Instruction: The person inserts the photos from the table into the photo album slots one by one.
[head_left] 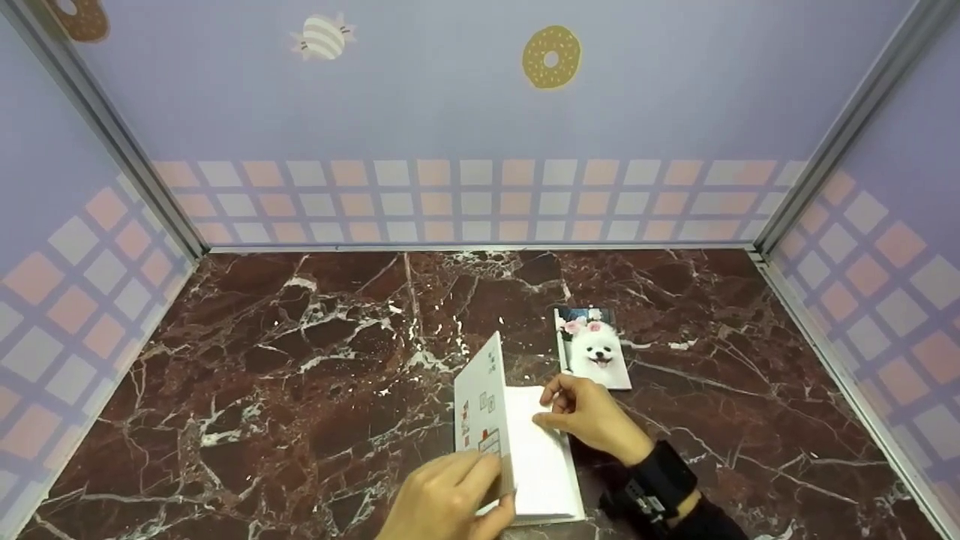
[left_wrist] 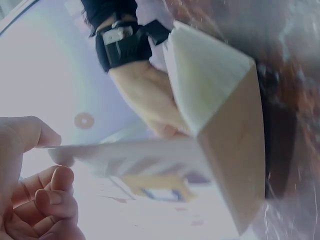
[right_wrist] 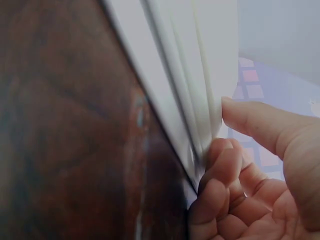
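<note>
An open notebook (head_left: pixel 536 457) lies near the front of the table, its white pages facing up. Its printed cover (head_left: pixel 478 409) stands nearly upright on the left side. My left hand (head_left: pixel 448 496) pinches the near end of that cover between thumb and finger; the left wrist view shows the cover edge (left_wrist: pixel 125 150) in this grip. At the right edge of the pages is my right hand (head_left: pixel 592 416). In the right wrist view its thumb and curled fingers (right_wrist: pixel 225 167) pinch some page edges (right_wrist: pixel 207 95), which fan slightly apart.
Beyond the right hand lies a small booklet with a white fluffy dog (head_left: pixel 598 352) on its front. The dark red marbled tabletop (head_left: pixel 300 397) is enclosed by lilac walls (head_left: pixel 435 97) at the back and both sides.
</note>
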